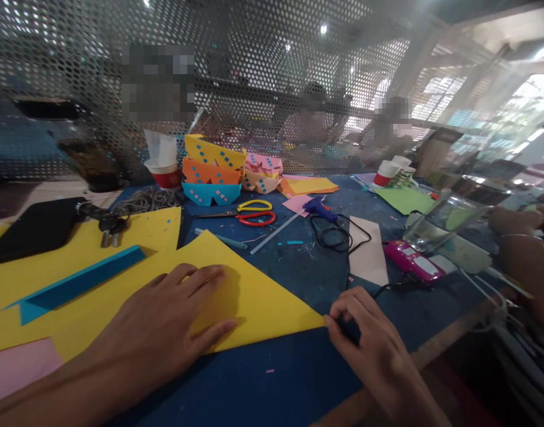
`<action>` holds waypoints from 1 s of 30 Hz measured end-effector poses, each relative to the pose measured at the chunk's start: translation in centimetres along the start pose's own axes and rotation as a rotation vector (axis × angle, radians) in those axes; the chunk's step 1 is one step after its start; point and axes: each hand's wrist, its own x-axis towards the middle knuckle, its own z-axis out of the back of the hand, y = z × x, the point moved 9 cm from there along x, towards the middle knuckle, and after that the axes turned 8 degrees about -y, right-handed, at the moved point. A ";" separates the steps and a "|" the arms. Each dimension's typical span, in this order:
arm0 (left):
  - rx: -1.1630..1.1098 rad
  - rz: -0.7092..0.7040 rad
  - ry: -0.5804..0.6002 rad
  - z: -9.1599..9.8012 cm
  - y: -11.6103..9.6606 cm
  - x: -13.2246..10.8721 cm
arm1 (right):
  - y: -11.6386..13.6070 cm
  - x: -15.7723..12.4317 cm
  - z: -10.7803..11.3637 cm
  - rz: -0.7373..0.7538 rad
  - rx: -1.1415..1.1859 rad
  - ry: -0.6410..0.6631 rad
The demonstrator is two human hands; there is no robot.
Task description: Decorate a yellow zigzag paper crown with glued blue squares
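Observation:
A folded yellow paper lies on the blue table with its pointed corner toward the right. My left hand rests flat on this paper, thumb and fingers spread. At the right tip of the paper, my right hand pinches the corner between thumb and index finger. Under and left of my left hand is a larger yellow sheet, with a folded blue paper strip on it. Pink paper shows at the lower left.
Red-and-yellow scissors, a blue glue gun with a black cable, and a pink device lie beyond. Paper crowns stand at the back. A water container is at right, near another person's arm.

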 end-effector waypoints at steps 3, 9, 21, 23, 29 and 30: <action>0.005 -0.002 0.002 0.1 -0.1 0.0 | 0.0 0.0 0.0 0.001 0.001 0.003; 0.017 -0.022 0.021 -0.4 -0.1 0.0 | -0.1 -0.1 -0.1 -0.018 -0.001 0.026; 0.016 -0.055 0.013 -0.8 -0.1 -0.1 | -0.3 -0.1 0.0 -0.010 -0.021 -0.016; 0.016 -0.061 0.014 -0.9 -0.1 -0.1 | -0.3 0.0 0.0 -0.013 -0.021 -0.023; 0.009 -0.076 -0.014 -1.0 0.0 -0.2 | -0.4 0.0 -0.1 -0.021 -0.030 -0.019; 0.011 -0.081 -0.018 -1.0 0.0 -0.3 | -0.4 0.0 -0.1 -0.018 -0.029 -0.016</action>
